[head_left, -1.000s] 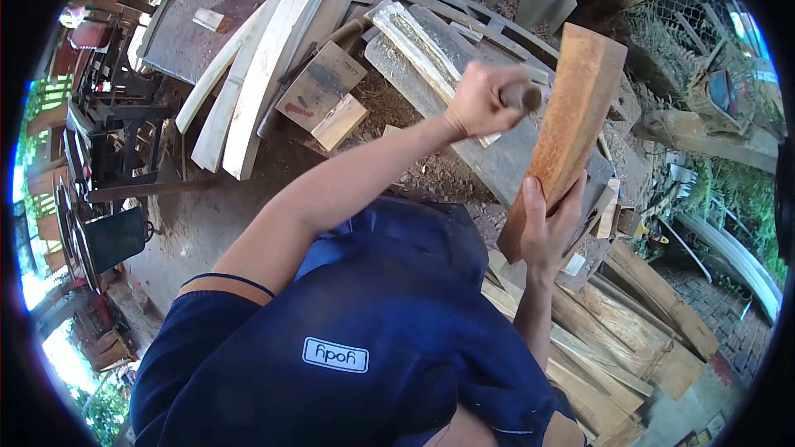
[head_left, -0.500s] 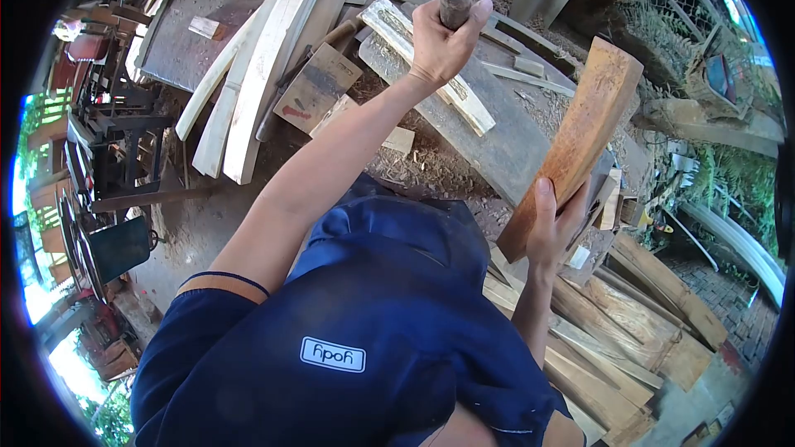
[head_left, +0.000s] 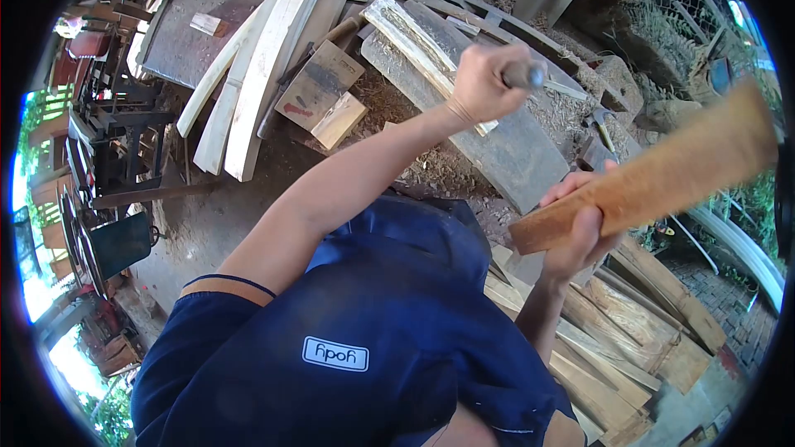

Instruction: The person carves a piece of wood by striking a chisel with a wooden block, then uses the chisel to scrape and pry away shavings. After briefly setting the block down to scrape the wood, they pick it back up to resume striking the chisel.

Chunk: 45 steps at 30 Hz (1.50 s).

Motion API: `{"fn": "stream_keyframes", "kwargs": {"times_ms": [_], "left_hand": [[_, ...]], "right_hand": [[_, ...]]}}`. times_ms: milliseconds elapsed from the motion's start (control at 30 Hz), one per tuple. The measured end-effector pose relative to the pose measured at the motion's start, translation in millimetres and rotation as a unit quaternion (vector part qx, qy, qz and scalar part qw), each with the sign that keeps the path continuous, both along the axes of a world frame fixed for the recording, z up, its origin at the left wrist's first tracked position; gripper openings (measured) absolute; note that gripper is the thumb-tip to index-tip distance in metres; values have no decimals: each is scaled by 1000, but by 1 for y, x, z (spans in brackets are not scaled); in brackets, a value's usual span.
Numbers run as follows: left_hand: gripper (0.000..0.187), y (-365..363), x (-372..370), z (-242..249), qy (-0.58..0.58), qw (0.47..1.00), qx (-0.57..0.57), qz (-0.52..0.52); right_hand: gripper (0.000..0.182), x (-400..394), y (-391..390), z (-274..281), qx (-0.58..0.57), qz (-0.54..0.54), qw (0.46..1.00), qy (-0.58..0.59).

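My left hand (head_left: 490, 87) is wrapped round a dark, round-ended handle (head_left: 523, 75), which points up toward the camera above the workbench. What lies at its other end cannot be made out. At the right, my right hand (head_left: 584, 240) grips the near end of a thick orange-brown wooden block (head_left: 654, 178), thumb on the near side and fingers on the far side. The block's far end is raised and blurred. Below my left hand, a pale rough strip of wood (head_left: 406, 37) rests on a grey board (head_left: 517, 157).
Long pale boards (head_left: 277, 74) lie at the left of the bench, beside a small wooden box (head_left: 321, 83). A hammer (head_left: 602, 131) lies beyond my right hand. Stacked planks (head_left: 621, 323) fill the lower right. A green-backed chair (head_left: 120, 247) stands far left.
My left hand has moved right and nearer with the handle, which now tilts to the right. My right hand has swung the block's far end down to the right, showing the hammer.
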State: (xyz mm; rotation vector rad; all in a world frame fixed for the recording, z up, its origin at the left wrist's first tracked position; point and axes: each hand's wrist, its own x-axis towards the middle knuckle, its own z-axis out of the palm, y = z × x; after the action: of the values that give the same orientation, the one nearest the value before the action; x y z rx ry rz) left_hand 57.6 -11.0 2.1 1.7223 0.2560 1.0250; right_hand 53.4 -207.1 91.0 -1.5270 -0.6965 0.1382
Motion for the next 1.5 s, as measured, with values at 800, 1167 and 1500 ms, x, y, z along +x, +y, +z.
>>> {"fn": "stream_keyframes", "kwargs": {"times_ms": [800,1167,1500], "left_hand": [[29,65,-4,18,-105,951,-283,72],[28,56,-6,14,-87,958,-260,83],[31,56,-9,9,-72,985,-138,75]], "right_hand": [[48,4,-11,-17,-193,-31,981,13],[50,-3,-17,-18,-207,-37,977,27],[51,-2,-17,-21,-210,-32,977,38]]}}
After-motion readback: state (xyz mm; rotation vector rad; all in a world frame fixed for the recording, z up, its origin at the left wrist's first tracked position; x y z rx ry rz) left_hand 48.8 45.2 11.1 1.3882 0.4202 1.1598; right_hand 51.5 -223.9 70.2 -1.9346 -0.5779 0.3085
